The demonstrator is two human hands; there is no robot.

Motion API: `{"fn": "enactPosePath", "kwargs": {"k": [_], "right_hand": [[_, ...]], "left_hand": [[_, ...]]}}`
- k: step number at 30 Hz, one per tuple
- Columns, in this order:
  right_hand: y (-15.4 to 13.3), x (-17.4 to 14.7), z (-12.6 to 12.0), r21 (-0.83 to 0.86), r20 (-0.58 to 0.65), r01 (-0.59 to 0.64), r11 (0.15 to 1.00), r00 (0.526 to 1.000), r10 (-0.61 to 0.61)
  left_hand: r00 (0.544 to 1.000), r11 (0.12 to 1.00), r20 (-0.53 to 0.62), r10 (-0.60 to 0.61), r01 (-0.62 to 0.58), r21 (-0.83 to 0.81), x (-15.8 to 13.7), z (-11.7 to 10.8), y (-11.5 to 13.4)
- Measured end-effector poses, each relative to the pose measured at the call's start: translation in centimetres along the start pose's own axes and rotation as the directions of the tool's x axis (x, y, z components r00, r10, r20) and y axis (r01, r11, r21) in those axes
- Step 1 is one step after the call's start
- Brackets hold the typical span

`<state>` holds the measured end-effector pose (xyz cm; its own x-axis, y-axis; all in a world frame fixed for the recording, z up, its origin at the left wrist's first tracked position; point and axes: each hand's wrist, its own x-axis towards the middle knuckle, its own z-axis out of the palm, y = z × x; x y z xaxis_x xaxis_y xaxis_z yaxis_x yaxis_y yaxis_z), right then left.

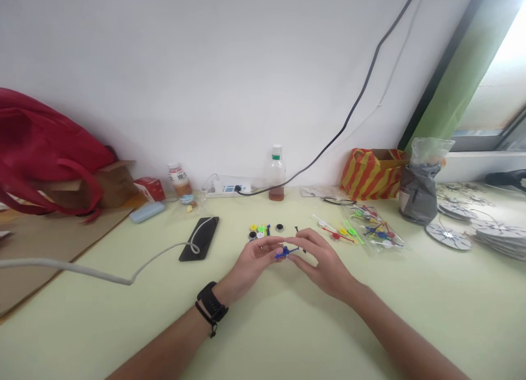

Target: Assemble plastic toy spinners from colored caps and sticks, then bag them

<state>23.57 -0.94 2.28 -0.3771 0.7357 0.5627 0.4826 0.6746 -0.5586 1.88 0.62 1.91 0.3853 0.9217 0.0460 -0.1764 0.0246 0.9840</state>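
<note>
Between the fingertips of both hands sits a small blue plastic piece with thin arms [286, 252]. My left hand [251, 262] pinches its left part, and a black watch [212, 302] is on that wrist. From the other side, the thumb and fingers of my right hand [329, 268] close on it. Just beyond the hands lie several small round pieces, among them a green one [262, 229], a yellow one [253, 228] and a black one [280, 227]. A thin black piece [296, 229] is partly hidden behind my right hand.
Right of the hands lie loose coloured pieces with long arms [336, 236] and a clear bag of similar ones [380, 232]. A black phone [200, 239] with a pale cable lies left. Behind stand a bottle [276, 174] and a power strip [228, 187]. White discs [447, 236] are stacked far right.
</note>
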Motion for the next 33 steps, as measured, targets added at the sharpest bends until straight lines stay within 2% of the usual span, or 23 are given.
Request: {"fn": "enactPosePath", "kwargs": {"k": [4, 8, 14, 20, 28, 33], "right_hand": [[-0.1, 0.1, -0.1, 0.139, -0.016, -0.154, 0.978, 0.987, 0.157], [-0.6, 0.2, 0.2, 0.327, -0.003, -0.247, 0.912, 0.965, 0.263], [-0.9, 0.4, 0.1, 0.481, 0.192, -0.370, 0.795, 0.929, 0.316], [-0.9, 0.7, 0.1, 0.470, 0.097, -0.344, 0.813, 0.935, 0.340], [-0.7, 0.4, 1.1, 0.390, 0.087, -0.301, 0.870, 0.953, 0.290], [-0.7, 0.3, 0.9, 0.355, 0.022, -0.270, 0.895, 0.959, 0.281]], "left_hand": [[0.999, 0.997, -0.028, 0.044, -0.042, 0.061, 0.2, -0.4, 0.0], [0.997, 0.994, -0.033, 0.076, -0.073, 0.078, 0.2, -0.5, 0.1], [0.993, 0.994, -0.083, 0.086, -0.079, 0.078, 0.2, -0.5, 0.2], [0.995, 0.993, -0.060, 0.076, -0.070, 0.095, 0.0, -0.2, 0.5], [0.998, 0.994, -0.003, 0.065, -0.064, 0.084, -0.2, 0.0, 0.5], [0.996, 0.997, -0.062, 0.057, -0.053, 0.062, 0.1, -0.4, 0.2]]}}
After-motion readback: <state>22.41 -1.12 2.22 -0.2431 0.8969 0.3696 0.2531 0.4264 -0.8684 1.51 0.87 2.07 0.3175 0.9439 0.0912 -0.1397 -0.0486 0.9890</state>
